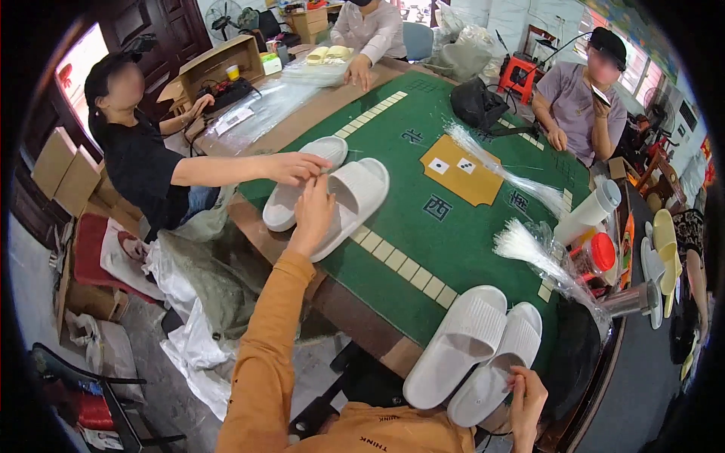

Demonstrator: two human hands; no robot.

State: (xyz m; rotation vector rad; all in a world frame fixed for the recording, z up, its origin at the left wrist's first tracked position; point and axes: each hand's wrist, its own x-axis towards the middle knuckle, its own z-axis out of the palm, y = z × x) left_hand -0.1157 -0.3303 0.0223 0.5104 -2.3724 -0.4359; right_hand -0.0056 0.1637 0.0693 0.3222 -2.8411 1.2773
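Note:
My left hand [314, 214], in an orange sleeve, reaches over a pair of light grey slippers at the table's left edge. Its fingers are pinched together against a co-worker's hand [296, 167]; what they hold, if anything, is hidden. Under these hands lie the right slipper [368, 185] and the left slipper [281, 209] of that pair. My right hand [527, 404] is closed in a pinch beside the near pair, by the strap of its right slipper [483, 392]. The near left slipper [442, 366] lies next to it.
Two bundles of white plastic strands [513, 180] [529, 248] lie on the green table mat [393, 226]. A black bag [479, 104], a white bottle [589, 211] and a red-lidded jar [596, 253] stand around the right side. Yellow slippers [664, 238] lie farther right. Three people sit around the table.

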